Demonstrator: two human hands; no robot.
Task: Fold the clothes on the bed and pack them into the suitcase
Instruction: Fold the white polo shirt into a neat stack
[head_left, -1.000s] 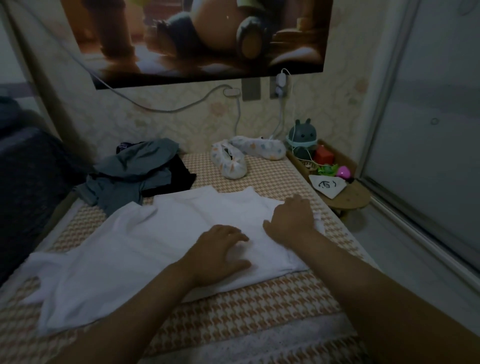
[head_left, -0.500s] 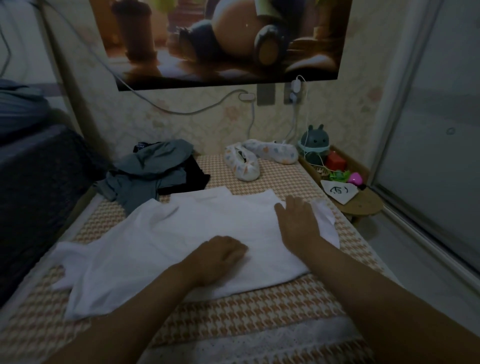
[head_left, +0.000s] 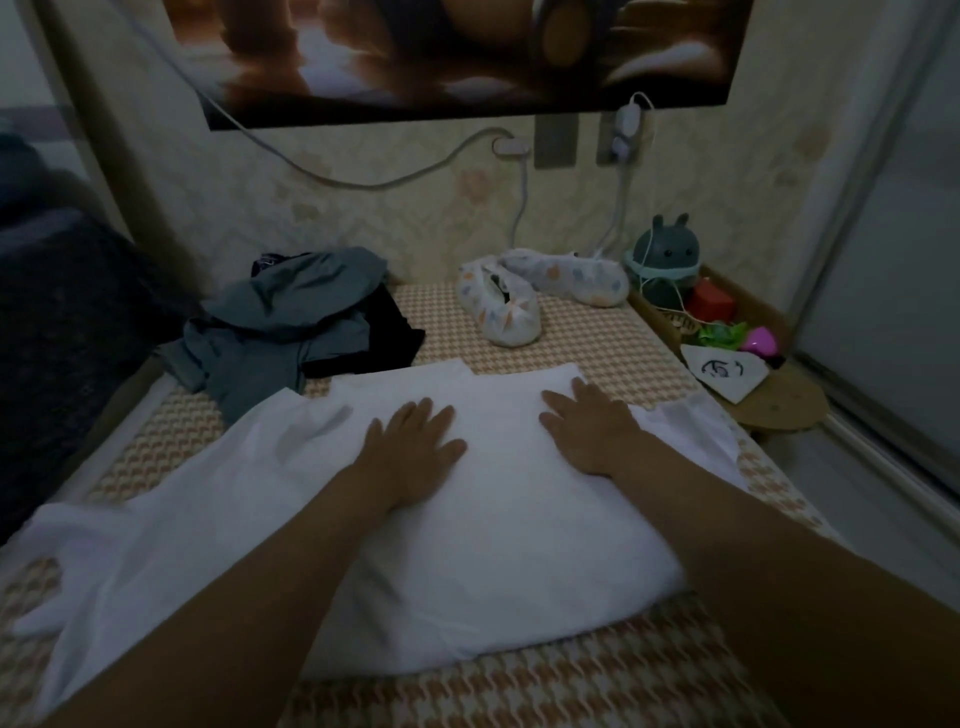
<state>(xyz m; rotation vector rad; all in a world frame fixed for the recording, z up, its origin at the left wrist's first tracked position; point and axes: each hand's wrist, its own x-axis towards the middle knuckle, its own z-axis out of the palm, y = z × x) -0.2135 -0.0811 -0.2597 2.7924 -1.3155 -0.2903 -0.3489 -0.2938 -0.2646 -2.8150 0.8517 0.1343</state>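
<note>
A white garment (head_left: 498, 519) lies spread across the bed (head_left: 597, 338), partly folded, with a sleeve trailing off to the left. My left hand (head_left: 410, 447) rests flat on its middle, fingers apart. My right hand (head_left: 592, 431) presses flat on its far right part, fingers apart too. Neither hand grips the cloth. A heap of grey clothes (head_left: 291, 317) over a black garment (head_left: 384, 332) sits at the back left of the bed. No suitcase is in view.
Two patterned slippers (head_left: 509, 306) lie near the wall. A low wooden shelf (head_left: 779, 405) at the right holds a round grey toy (head_left: 665, 265), a red box and a white card. A dark blanket (head_left: 62, 312) borders the left; a sliding door is on the right.
Both hands have slid forward over the white garment towards its far edge, and the left hand has opened out flat. The camera has tilted down and moved closer.
</note>
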